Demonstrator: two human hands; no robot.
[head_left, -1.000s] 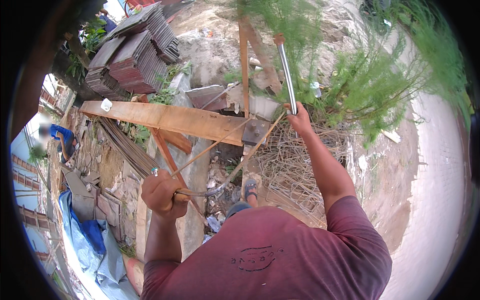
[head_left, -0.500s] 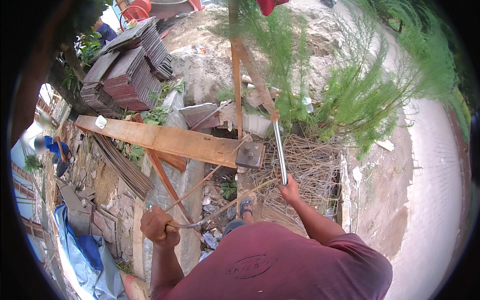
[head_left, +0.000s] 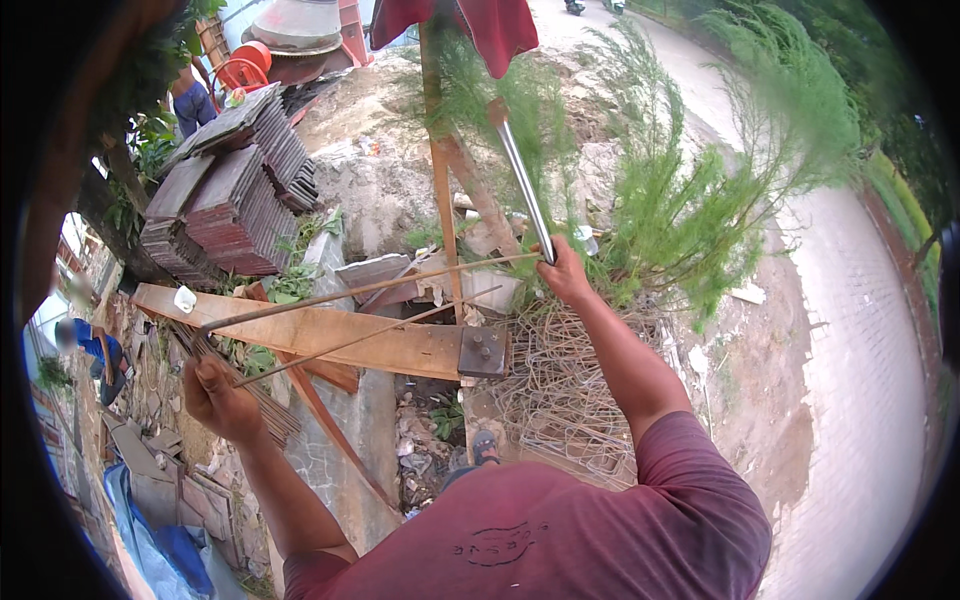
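My left hand [head_left: 222, 398] is closed around the bent end of a thin steel rod [head_left: 370, 288], whose two arms stretch right above the plank. My right hand [head_left: 563, 270] is closed on the silver handle of a long bar [head_left: 522, 185] with a rusty brown head, tilted away from me. One rod end reaches close to my right hand; whether it touches is unclear. Below the rod lies a wooden plank [head_left: 390, 338]. At its right end sits a dark metal block [head_left: 483, 351] with short pins on top.
Several bent rods lie heaped [head_left: 575, 385] beside the plank's right end. Stacked roof tiles [head_left: 235, 215] stand far left, near a cement mixer [head_left: 297, 28]. A feathery green bush [head_left: 690, 210] leans in at right. Two other people are at the left. Blue tarpaulin [head_left: 165, 535] lies lower left.
Both hands have moved up and away from my body, the left also leftward. The rod now hangs over the plank, and the long bar has risen clear of the metal block.
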